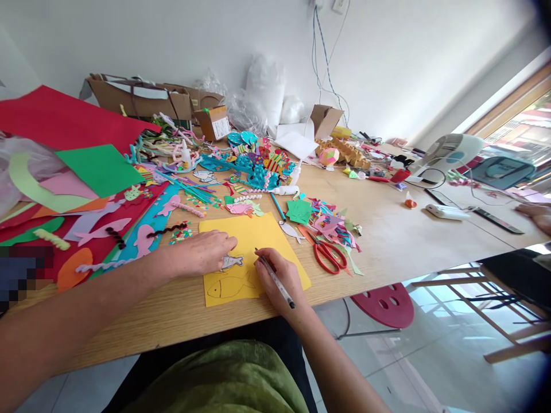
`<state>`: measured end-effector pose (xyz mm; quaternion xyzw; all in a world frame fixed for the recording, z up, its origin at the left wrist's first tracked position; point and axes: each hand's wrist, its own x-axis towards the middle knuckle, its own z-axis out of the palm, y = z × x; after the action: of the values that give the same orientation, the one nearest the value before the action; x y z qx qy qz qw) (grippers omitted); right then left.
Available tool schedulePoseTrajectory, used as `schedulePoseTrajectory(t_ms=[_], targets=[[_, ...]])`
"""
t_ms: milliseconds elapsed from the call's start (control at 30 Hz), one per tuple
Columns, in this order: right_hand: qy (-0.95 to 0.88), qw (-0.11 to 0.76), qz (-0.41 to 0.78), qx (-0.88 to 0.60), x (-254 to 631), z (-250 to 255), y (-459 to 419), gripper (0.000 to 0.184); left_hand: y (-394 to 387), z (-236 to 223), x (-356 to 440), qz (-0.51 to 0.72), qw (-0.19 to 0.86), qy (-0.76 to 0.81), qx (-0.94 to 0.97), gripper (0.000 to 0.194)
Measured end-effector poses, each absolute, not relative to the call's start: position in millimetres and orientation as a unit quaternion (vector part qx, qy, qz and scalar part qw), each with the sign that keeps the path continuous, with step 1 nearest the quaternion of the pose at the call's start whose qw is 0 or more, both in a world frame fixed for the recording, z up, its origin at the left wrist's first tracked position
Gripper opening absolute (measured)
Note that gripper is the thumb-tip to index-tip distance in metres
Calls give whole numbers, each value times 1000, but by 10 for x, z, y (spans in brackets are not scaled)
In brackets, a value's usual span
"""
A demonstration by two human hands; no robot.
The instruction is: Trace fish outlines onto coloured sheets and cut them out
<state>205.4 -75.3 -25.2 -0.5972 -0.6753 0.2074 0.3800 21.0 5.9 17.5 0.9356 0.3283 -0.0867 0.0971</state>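
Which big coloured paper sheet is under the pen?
The yellow sheet, bearing a fish outline; the pen in the right hand points at it, while the large red sheet and green sheet lie farther left.

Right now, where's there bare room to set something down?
Bare table lies between the scissors and the white device, and between your left forearm and the table's front edge. It's crowded left of and behind the yellow paper, with paper cutouts.

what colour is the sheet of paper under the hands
The sheet of paper is yellow; it shows best in the head view.
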Motion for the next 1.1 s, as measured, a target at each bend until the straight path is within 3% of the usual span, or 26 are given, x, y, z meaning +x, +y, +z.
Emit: schedulePoseTrajectory(t_ms=[267, 433, 567, 733, 900, 967, 1100], targets=[[-677, 386, 203, -593, 2054, -251, -755, 17, -20, 155, 173, -54, 121, 341, 931, 18], [-673, 387, 204, -596, 2057, -249, -757, 17, -11, 143, 258, -63, 126, 326, 935, 8], [-671, 381, 208, -601, 2054, -249, -759, 18, -67, 225, 255, -61, 139, 344, 927, 18], [-670, 381, 212, -601, 2061, -238, -755, 18, -124, 249, -136, 7, 180, 375, 909, 31], [-661, 380, 266, -590, 2114, -238, -737, 19, -189, 75, -624, -10, 249, 369, 895, 24], [-649, 391, 304, -577, 2134, -216, -734, 20, -233, 34, -698, 10, 213, 373, 903, 23], [-620, 435, 343, -555, 2067, -79, -753, 18, -326, 49, -646, 59, 42, 377, 923, 21]])
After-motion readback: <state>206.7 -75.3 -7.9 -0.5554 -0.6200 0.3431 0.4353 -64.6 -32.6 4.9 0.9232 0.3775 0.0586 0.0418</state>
